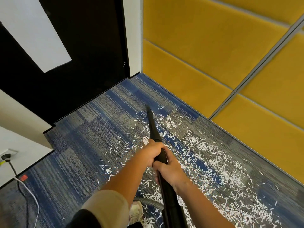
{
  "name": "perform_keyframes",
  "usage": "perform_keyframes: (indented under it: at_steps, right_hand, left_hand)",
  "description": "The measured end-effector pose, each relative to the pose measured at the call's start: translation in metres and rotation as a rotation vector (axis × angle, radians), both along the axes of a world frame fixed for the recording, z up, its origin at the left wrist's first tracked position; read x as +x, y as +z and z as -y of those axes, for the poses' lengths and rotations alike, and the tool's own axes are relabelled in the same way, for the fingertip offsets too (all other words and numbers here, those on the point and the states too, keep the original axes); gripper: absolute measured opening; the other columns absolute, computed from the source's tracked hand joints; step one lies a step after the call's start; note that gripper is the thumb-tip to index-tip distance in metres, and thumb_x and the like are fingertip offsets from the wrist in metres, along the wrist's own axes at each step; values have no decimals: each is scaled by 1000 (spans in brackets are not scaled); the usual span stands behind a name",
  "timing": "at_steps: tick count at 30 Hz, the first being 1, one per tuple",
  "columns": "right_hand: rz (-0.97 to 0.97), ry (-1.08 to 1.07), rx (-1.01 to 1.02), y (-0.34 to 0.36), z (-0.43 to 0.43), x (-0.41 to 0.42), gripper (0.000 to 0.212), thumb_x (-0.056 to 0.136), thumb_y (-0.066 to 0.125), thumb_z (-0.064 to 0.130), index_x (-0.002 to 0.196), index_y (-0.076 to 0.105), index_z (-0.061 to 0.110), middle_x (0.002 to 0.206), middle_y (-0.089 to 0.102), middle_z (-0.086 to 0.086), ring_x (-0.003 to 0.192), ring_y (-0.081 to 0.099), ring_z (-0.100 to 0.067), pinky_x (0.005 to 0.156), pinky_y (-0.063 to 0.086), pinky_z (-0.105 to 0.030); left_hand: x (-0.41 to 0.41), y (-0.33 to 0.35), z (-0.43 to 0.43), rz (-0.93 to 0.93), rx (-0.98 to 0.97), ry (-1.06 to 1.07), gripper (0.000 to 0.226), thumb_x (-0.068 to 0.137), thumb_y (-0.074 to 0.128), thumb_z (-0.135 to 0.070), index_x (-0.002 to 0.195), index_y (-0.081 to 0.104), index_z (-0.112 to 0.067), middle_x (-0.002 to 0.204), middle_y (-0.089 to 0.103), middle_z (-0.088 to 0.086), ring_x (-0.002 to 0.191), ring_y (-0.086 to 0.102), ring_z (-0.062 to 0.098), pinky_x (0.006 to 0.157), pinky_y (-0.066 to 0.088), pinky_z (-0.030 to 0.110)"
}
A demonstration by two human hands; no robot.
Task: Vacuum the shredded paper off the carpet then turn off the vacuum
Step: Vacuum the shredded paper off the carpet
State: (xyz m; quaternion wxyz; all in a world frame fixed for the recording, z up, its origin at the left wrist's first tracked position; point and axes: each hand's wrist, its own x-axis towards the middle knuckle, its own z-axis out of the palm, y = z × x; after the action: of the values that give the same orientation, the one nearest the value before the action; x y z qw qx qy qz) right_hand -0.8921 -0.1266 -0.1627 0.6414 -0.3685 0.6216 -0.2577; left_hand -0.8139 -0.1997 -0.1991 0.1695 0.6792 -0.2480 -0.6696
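Observation:
A long black vacuum wand (153, 125) points away from me, its narrow tip resting on the carpet near the far edge of the paper. My left hand (152, 153) grips the wand higher up. My right hand (171, 171) grips it just below, closer to me. White shredded paper (213, 163) is strewn thickly over the blue and grey carpet (79, 145), mostly to the right of the wand and toward the yellow wall. A grey vacuum hose (148, 202) curls near my shoe at the bottom.
Yellow padded wall panels (205, 51) run along the right. A black door (85, 60) stands ahead on the left. At the left, a wall socket (7, 155) has a plug with black and white cables (29, 193) trailing over the carpet. My shoe (135, 211) is at the bottom.

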Motion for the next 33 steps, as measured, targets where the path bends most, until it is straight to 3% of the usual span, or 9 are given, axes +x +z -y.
perform_keyframes:
  at_steps: [7,11,15,21,25,29,33]
  right_hand:
    - [-21,23,39,7,-37,-28,54,76,59,4,118,45,35,61,54,-5,46,50,-17,49,45,-28]
    - [-2,69,42,20,-58,-47,53,77,57,0,114,46,35,62,52,-4,45,48,-16,46,43,-25]
    - [-48,51,10,27,-78,-67,49,74,59,2,117,51,26,64,54,-6,46,49,-16,47,44,-26]
    - [37,29,30,43,-90,-104,50,82,57,-3,121,39,24,68,52,-9,45,49,-15,40,44,-22]
    - [22,-14,-19,45,-84,-116,39,81,56,-5,109,48,22,62,51,-10,45,47,-18,39,43,-22]
    - [40,-26,-28,42,-72,-118,37,81,54,-6,102,48,24,61,51,-10,42,47,-17,39,43,-22]
    - [41,-7,-22,38,-57,-115,38,82,55,-4,101,49,28,61,51,-9,44,46,-17,41,43,-22]
  left_hand:
    - [-29,11,-38,48,-2,-37,35,95,47,-17,127,41,-5,112,58,22,93,61,34,82,55,46]
    - [-44,17,-62,49,0,-16,34,96,46,-16,127,38,-5,96,57,16,82,58,28,70,51,39]
    - [-63,23,-80,56,1,-49,41,96,46,-21,134,39,-6,107,61,17,84,61,27,60,52,33]
    - [-99,29,-89,-4,-38,-36,42,96,48,-22,134,39,-7,114,61,18,93,64,31,71,56,40]
    - [-116,31,-83,-67,-61,-15,45,95,51,-23,135,38,-7,117,59,20,97,63,33,79,55,43]
    - [-117,29,-70,-96,-62,0,40,97,50,-20,133,37,-8,112,58,20,80,61,29,60,52,37]
    - [-110,24,-56,-81,-60,-18,40,97,49,-21,132,36,-6,117,57,21,78,61,27,57,52,37]
